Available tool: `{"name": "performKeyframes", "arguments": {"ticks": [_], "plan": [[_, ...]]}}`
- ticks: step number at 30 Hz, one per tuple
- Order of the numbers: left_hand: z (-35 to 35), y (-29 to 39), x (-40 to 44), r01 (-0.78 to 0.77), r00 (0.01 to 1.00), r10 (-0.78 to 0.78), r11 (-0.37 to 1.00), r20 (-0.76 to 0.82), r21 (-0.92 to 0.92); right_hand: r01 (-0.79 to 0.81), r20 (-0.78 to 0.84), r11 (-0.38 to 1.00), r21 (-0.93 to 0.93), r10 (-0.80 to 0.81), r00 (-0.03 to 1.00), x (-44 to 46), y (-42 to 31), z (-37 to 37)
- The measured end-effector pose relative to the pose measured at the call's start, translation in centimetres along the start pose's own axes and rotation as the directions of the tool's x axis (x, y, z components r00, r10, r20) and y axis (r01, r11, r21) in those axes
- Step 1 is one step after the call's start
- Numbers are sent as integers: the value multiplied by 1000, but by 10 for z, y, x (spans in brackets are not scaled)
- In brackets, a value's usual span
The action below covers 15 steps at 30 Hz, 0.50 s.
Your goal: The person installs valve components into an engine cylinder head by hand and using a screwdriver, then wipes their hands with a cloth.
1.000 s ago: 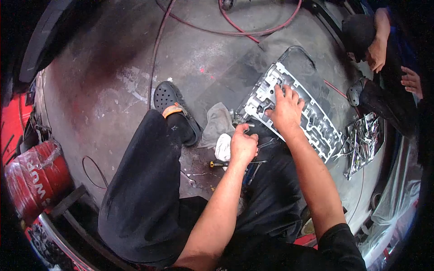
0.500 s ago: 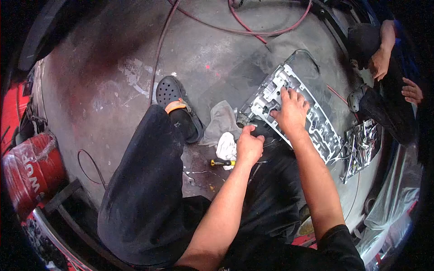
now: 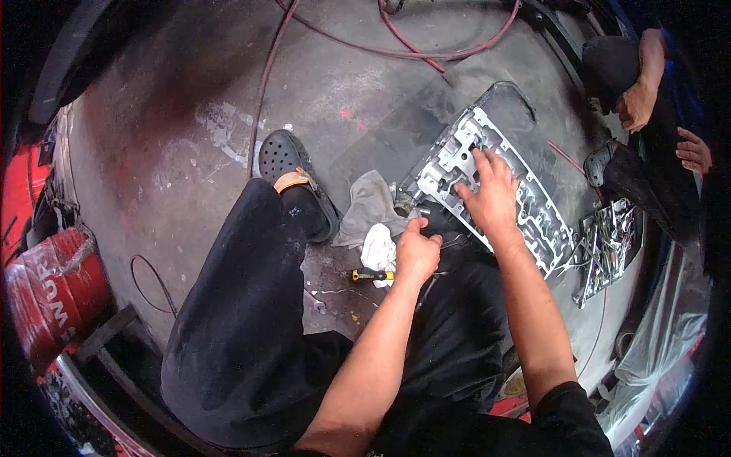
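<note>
A silver engine cylinder head (image 3: 542, 217) lies at an angle on the floor, right of centre. My right hand (image 3: 493, 192) rests on its upper face, thumb and fingers apart. Beside the near left end of the head is my left hand (image 3: 418, 254), its fingers curled in and the index side close to a round metal fitting (image 3: 406, 204). Whatever those curled fingers hold, if anything, is hidden. Just left of that hand are a crumpled white cloth (image 3: 376, 247), a yellow-and-black screwdriver handle (image 3: 371, 274) and a grey rag (image 3: 368, 209).
A tray of metal tools (image 3: 608, 247) sits at the right. Beyond it, another person's hand (image 3: 636, 105) and dark shoe (image 3: 598, 164) show. A red hose (image 3: 426, 55) crosses the floor at the top. A red drum (image 3: 57, 293) stands at the left.
The view has shifted slightly, so everything sits a little further left. Both hands keep nearly the same places at the cylinder head.
</note>
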<state>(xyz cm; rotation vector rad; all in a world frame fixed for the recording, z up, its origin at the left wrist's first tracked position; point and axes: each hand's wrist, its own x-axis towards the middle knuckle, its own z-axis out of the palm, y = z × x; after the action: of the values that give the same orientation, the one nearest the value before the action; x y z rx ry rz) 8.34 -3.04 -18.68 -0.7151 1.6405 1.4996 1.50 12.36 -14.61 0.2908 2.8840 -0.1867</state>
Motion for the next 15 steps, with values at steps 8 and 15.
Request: {"name": "performKeyframes", "arguments": {"ticks": [8,15], "plan": [[-58,-17,8,87,914,131,861,-384,501,98,-305,929,357,17,952,-75,7,-14],[-92,-37,-4,-100,982,186,315,41,944,-131,53,701,701,132,990,-180,12,20]]}}
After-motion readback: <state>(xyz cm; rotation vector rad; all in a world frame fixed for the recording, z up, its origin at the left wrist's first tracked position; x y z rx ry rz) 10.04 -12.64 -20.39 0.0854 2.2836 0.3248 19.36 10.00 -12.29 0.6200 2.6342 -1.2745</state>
